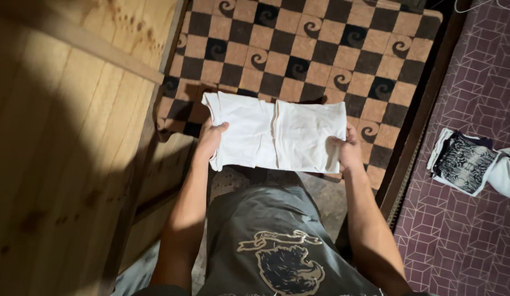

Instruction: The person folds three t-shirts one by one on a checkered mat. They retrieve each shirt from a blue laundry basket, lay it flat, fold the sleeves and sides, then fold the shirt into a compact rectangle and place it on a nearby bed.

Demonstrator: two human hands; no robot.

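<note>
A folded white garment is held out flat in front of me, above a brown and black checkered mat. My left hand grips its left edge, thumb on top. The right edge is pinched by my right hand. A vertical fold line runs down the middle of the cloth. Both forearms reach up from the bottom of the view, over my grey printed shirt.
A wooden plank surface fills the left side. At the right lies a purple patterned sheet with a folded black and white printed garment and a pale cloth on it.
</note>
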